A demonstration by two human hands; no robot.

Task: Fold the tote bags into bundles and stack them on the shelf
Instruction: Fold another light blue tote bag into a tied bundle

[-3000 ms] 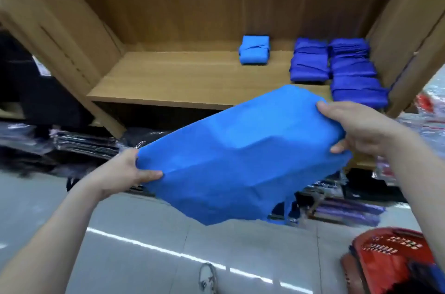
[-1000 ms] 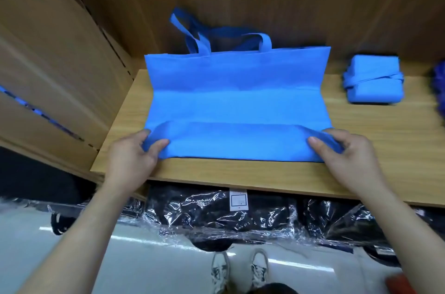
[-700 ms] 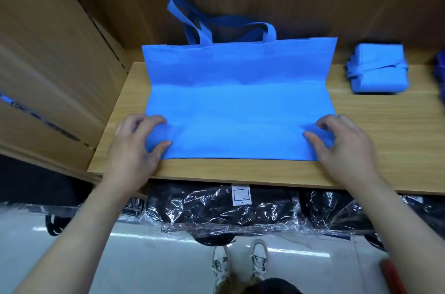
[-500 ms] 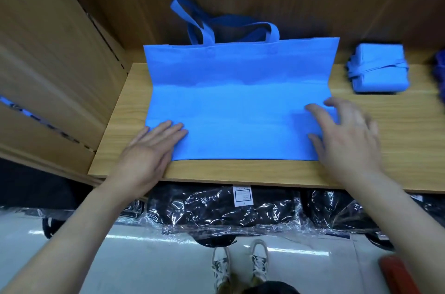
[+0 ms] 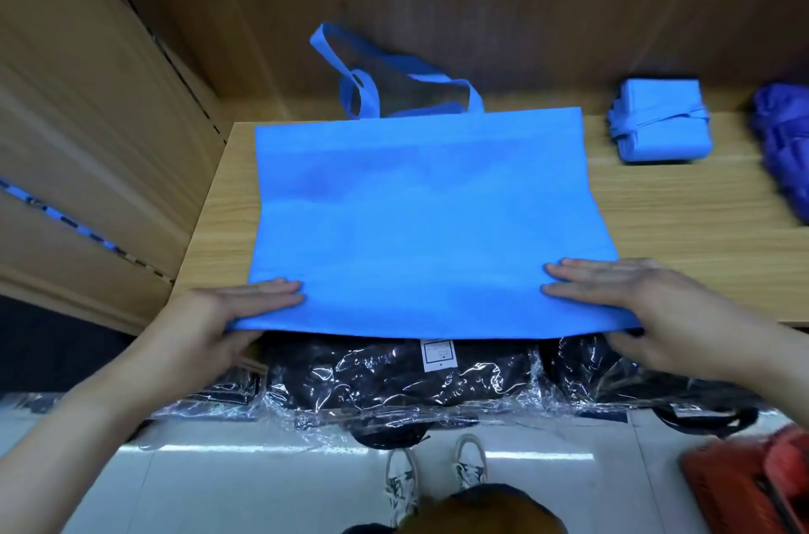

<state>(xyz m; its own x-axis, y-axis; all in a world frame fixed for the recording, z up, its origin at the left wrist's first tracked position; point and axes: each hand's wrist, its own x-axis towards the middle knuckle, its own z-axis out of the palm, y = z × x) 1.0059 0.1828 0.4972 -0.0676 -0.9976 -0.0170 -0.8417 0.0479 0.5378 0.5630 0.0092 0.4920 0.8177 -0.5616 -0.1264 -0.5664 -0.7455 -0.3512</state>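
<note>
A light blue tote bag (image 5: 420, 218) lies flat on the wooden shelf (image 5: 683, 227), with its handles (image 5: 363, 87) standing against the back wall. Its near edge hangs slightly past the shelf's front edge. My left hand (image 5: 219, 323) pinches the near left corner, fingers flat on top and the thumb hidden beneath. At the near right corner my right hand (image 5: 656, 306) holds the bag the same way. One folded light blue bundle (image 5: 661, 126), tied with its own strap, sits at the back right of the shelf.
Darker blue bundles (image 5: 783, 148) lie at the shelf's far right. A slanted wooden side panel (image 5: 87, 139) closes the left. Black goods in clear plastic (image 5: 394, 380) fill the level below. A red basket (image 5: 753, 485) stands on the floor at the right.
The hands pressed the folded bag flat, then moved to its near corners. The bag has slid toward me, and its near edge now overhangs the shelf front.
</note>
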